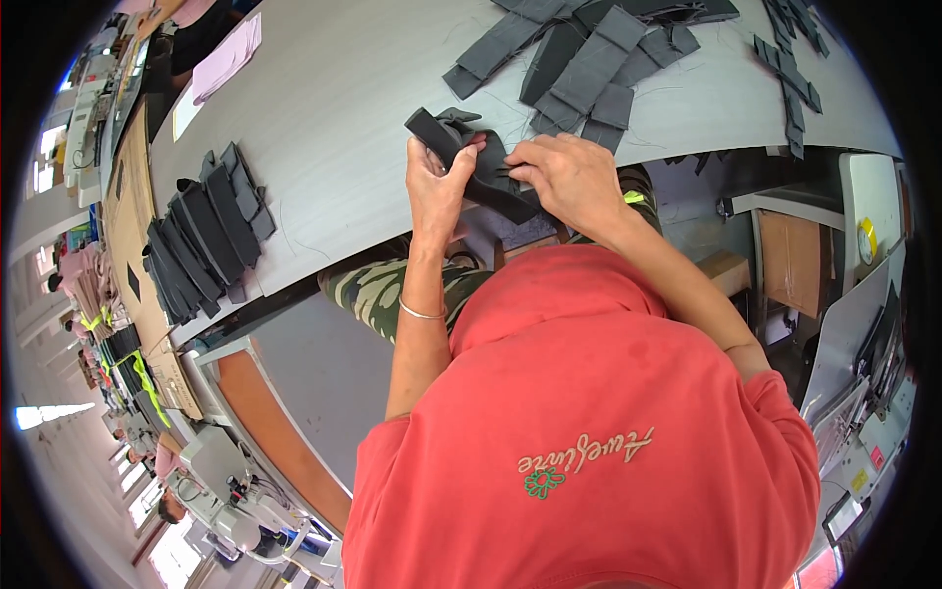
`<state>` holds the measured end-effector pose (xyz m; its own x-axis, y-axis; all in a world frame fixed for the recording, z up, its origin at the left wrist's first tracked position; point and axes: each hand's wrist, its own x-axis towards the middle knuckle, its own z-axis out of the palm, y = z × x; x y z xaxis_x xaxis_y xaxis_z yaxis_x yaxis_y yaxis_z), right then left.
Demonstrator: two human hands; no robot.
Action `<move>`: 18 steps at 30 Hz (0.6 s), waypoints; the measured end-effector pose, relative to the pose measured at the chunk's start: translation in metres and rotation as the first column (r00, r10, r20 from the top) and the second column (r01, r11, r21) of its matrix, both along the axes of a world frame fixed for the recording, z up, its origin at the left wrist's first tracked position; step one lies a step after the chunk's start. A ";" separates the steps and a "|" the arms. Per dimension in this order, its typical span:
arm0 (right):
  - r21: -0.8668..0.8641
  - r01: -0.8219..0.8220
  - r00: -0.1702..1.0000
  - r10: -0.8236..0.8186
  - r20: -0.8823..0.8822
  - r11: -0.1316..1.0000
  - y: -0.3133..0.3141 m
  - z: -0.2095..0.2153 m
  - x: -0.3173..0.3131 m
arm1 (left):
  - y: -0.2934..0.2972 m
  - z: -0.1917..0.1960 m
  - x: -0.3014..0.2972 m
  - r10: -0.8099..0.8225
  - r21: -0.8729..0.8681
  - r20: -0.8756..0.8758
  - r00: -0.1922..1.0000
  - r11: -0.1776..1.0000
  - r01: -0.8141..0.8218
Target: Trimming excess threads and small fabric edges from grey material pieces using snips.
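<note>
Just beyond held fabric (498, 199), grey strips (597, 61)

Curved, folded charcoal fabric pc (497, 196) is near-black. Folded dk-grey fabric strips (211, 226) match approx.; flat slate-grey fabric pcs (597, 61) look a bit lighter. Smooth worktop (343, 128): plain lt grey. Coral-red cloth top (589, 383): solid, w/ cream stitched lettering (586, 450) & green stitched flower (543, 482). Cloth camo trousers (378, 296): green, cream & dk patches. Thin paper sheets (228, 61): pale pink.
</note>
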<state>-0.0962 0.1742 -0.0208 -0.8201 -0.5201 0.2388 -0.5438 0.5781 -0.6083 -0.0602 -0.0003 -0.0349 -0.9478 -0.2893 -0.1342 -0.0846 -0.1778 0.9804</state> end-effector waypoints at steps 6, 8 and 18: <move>0.111 -0.025 0.993 0.038 -0.109 0.993 -0.010 -0.004 0.000 | -0.002 -0.002 0.002 -0.008 0.019 -0.015 1.000 1.000 0.009; 0.100 -0.057 0.989 0.070 -0.133 0.993 -0.012 -0.005 0.000 | -0.001 0.000 0.002 -0.011 0.020 -0.013 1.000 1.000 0.011; 0.016 -0.057 0.998 0.057 -0.019 0.998 -0.012 0.001 -0.005 | -0.007 0.002 0.004 -0.033 0.068 -0.015 0.999 0.997 0.033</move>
